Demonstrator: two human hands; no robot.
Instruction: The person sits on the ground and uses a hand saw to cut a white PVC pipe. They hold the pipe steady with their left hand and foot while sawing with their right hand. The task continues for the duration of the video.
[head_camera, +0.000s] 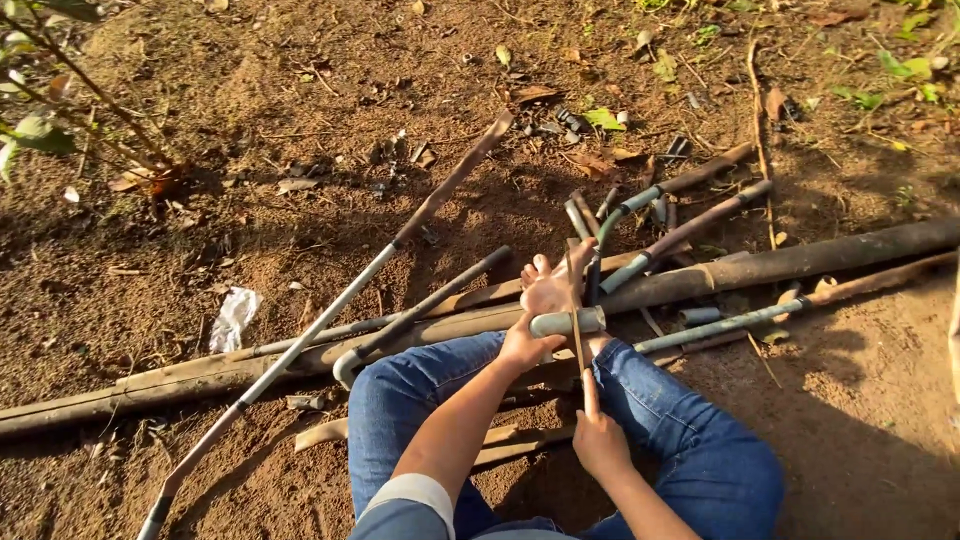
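A long bamboo pole (780, 265) lies across the bare ground (250, 120), under the person's foot (547, 288). On it the left hand (522, 345) has its grip closed around a short grey pipe piece (568, 322). The right hand (600, 443) is clamped on a thin saw blade (578, 330) crossing that pipe.

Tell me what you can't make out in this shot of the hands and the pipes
Head view:
- Left hand fingers: wrapped behind the short grey pipe.
- Blade held by the right hand: too thin to identify.
- Long pipe: lower end cut off by the frame's bottom edge.
- Dark bits on soil: too small.
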